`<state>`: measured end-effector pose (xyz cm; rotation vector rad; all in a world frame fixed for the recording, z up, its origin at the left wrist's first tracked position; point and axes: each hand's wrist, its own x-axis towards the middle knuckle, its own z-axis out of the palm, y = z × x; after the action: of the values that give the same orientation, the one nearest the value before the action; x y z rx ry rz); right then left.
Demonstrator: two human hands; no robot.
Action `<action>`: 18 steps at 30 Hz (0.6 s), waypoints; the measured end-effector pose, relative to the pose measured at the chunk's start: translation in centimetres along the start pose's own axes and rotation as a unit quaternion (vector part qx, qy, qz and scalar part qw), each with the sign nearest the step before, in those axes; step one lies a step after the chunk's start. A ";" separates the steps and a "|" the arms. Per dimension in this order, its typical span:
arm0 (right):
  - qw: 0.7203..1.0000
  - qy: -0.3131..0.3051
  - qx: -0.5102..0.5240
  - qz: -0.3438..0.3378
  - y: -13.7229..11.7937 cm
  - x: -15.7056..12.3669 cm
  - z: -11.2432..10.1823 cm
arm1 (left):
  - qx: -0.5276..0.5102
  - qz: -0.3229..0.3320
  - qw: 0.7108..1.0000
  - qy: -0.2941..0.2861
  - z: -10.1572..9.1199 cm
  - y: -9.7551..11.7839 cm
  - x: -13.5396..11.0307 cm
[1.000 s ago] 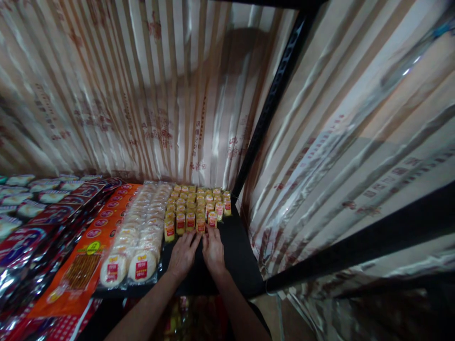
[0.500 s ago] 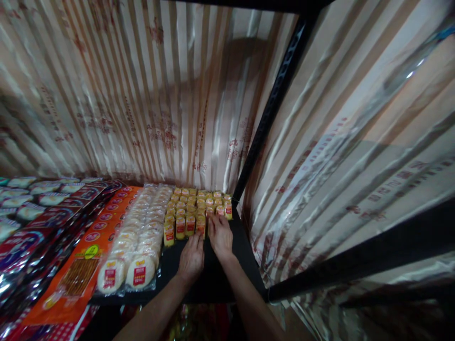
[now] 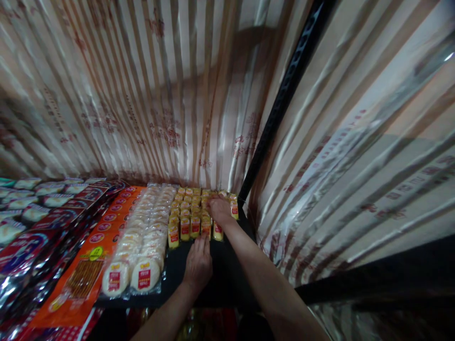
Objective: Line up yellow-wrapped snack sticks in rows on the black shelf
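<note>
Small yellow-wrapped snack packs (image 3: 195,226) with red labels stand upright in close rows on a black shelf (image 3: 227,272). My left hand (image 3: 199,263) is at the front of these rows, fingers stretched forward and touching the low front of one pack. Farther back, my right hand (image 3: 218,208) lies over the tops of packs in the right part of the block. Its fingers point left and bend downward; the fingertips are blurred, so whether they grip a pack cannot be made out. One front pack (image 3: 218,230) stands just below my right wrist.
Left of the packs lie two columns of round white crackers (image 3: 145,274) in clear wrap. Beyond them are an orange snack bag (image 3: 80,279) and dark red shiny packages (image 3: 21,251). A black metal post (image 3: 273,123) rises at the back right corner, before striped plastic sheeting (image 3: 170,94).
My right hand has moved from the front row back over the tops of the packs. A pack now shows at the front where it was. My left hand stays near the front row.
</note>
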<state>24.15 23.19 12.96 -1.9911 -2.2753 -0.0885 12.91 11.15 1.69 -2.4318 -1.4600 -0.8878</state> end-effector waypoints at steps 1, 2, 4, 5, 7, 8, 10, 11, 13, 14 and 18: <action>1.000 -0.003 0.000 0.000 0.0 0.1 0.1 | -0.003 -0.003 1.000 -0.001 0.0 0.0 0.0; 1.000 -0.005 0.000 -0.002 -0.1 0.2 0.1 | -0.005 -0.006 1.000 -0.004 0.0 0.0 0.0; 1.000 -0.004 0.001 -0.009 -0.1 0.3 0.2 | -0.007 -0.009 1.000 -0.009 0.0 -0.1 0.0; 1.000 -0.002 0.002 -0.013 -0.1 0.3 0.3 | -0.007 -0.010 1.000 -0.013 0.0 -0.1 0.1; 1.000 0.007 0.003 -0.019 -0.1 0.2 0.4 | -0.005 -0.016 1.000 -0.021 0.1 -0.1 0.0; 1.000 0.016 0.007 -0.022 -0.1 0.2 0.5 | -0.004 -0.020 1.000 -0.023 0.2 -0.1 0.0; 0.999 0.038 0.018 -0.028 -0.1 0.1 0.8 | 0.002 -0.030 0.999 -0.022 0.3 -0.1 -0.1; 0.998 0.050 0.026 -0.029 -0.2 0.1 1.0 | 0.005 -0.033 0.999 -0.021 0.4 -0.1 -0.1; 0.997 0.068 0.042 -0.023 -0.3 0.2 1.3 | 0.015 -0.037 0.999 -0.022 0.5 -0.1 -0.2; 0.996 0.070 0.048 -0.017 -0.3 0.2 1.3 | 0.018 -0.038 0.999 -0.023 0.5 -0.1 -0.2; 0.995 0.059 0.074 -0.010 0.0 0.5 1.3 | 0.025 -0.045 0.998 -0.032 0.5 0.0 -0.1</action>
<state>24.05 23.81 11.74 -1.8389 -2.1625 -0.0364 13.05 11.25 1.24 -2.3957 -1.6046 -0.7881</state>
